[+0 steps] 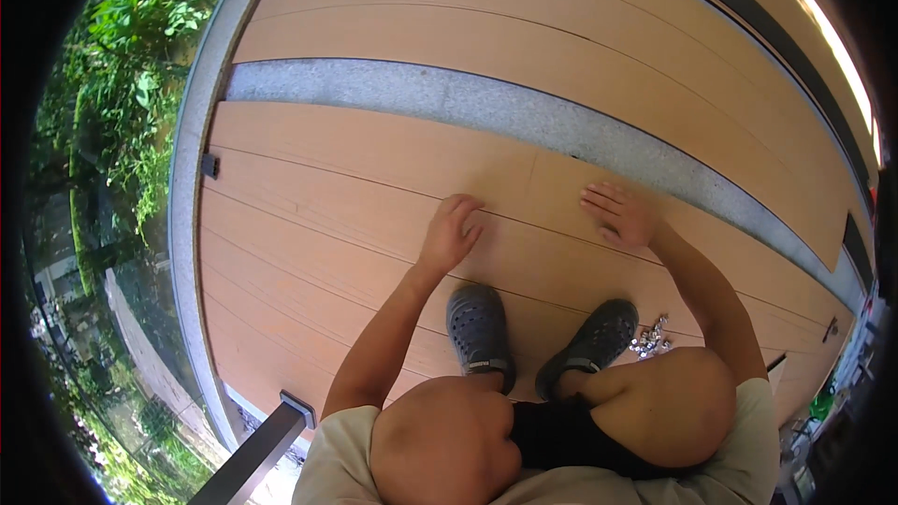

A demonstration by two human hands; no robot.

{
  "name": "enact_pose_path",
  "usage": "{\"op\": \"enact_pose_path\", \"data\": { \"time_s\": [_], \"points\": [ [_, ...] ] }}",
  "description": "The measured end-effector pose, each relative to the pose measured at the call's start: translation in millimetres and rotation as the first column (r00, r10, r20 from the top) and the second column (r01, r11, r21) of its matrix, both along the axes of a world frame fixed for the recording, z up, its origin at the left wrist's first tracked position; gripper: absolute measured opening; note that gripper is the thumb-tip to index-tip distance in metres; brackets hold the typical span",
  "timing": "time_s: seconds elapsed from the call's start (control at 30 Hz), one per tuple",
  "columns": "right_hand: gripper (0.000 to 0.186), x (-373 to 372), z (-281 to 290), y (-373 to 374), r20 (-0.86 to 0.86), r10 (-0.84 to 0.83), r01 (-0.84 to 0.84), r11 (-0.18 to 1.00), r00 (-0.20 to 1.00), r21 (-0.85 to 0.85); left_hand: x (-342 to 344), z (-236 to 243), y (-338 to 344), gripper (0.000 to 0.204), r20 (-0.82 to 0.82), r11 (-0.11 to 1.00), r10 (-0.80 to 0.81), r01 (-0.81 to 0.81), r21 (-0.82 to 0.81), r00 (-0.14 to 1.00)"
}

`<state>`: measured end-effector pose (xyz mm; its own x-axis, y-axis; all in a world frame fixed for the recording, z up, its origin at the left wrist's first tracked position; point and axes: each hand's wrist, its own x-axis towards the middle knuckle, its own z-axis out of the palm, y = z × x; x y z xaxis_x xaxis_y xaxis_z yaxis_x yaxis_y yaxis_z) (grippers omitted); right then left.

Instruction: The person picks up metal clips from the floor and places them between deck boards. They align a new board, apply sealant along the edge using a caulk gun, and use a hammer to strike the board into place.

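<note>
Tan deck boards [374, 145] lie side by side in front of me and under my feet. My left hand [451, 234] is over a board seam, fingers loosely bent and thumb apart, holding nothing. Farther right, my right hand [625, 215] has its fingers stretched out over the board beside the grey gap, also holding nothing. Whether either palm presses on the wood, I cannot tell. A bare grey strip [374, 81] runs between these boards and the farther ones. Small shiny metal pieces [650, 339] sit in a pile right of my right foot.
My feet, in dark grey clogs [479, 325], stand on the boards between my arms. A small black clip [210, 165] sits at the boards' left end. A dark post [257, 454] rises at lower left. Green plants [140, 23] grow beyond the pale left edging [184, 168].
</note>
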<state>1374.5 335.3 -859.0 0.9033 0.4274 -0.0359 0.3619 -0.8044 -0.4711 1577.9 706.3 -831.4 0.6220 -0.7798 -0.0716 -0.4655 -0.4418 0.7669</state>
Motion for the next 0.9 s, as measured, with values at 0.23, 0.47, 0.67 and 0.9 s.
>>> {"op": "enact_pose_path", "data": {
  "time_s": [0.23,0.47,0.67,0.9],
  "points": [
    [0.062,-5,-5,25,0.064,-0.119,0.119,0.993,0.991,-0.003,-31,1,88,0.022,0.102,0.980,0.160,-0.171,0.104,0.982],
    [0.058,-13,-6,38,0.155,-0.199,0.211,0.976,0.968,-0.062,-48,-4,101,0.030,-0.032,0.970,0.226,-0.222,0.102,0.974],
    [0.057,-15,-5,42,0.182,-0.227,0.235,0.972,0.957,-0.022,-48,-8,83,0.039,-0.006,0.973,0.174,-0.171,0.155,0.985],
    [0.056,-17,-6,40,0.188,-0.249,0.256,0.967,0.950,-0.015,-48,-11,80,0.042,0.070,0.985,0.099,-0.107,0.133,0.993]
  ]
}}
